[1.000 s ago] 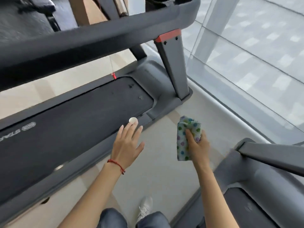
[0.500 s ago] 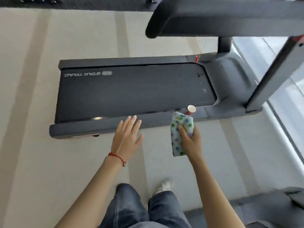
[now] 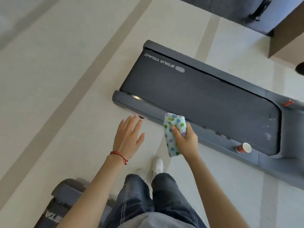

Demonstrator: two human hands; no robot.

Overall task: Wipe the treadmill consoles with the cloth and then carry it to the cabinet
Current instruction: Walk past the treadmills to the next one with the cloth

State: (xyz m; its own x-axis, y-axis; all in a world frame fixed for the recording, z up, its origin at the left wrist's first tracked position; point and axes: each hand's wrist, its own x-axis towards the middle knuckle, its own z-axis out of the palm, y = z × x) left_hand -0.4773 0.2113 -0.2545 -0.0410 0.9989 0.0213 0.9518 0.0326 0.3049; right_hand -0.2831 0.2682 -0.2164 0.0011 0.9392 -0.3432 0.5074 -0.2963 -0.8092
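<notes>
Firmly in right hand (image 3: pixel 186 142): cloth (image 3: pixel 174 129)

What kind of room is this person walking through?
Most likely a gym. A dark grey treadmill with a STAR TRAC logo lies on the pale tiled floor, and the end of a second grey treadmill shows at lower left. A red paper cup sits on the first treadmill's side rail.
</notes>
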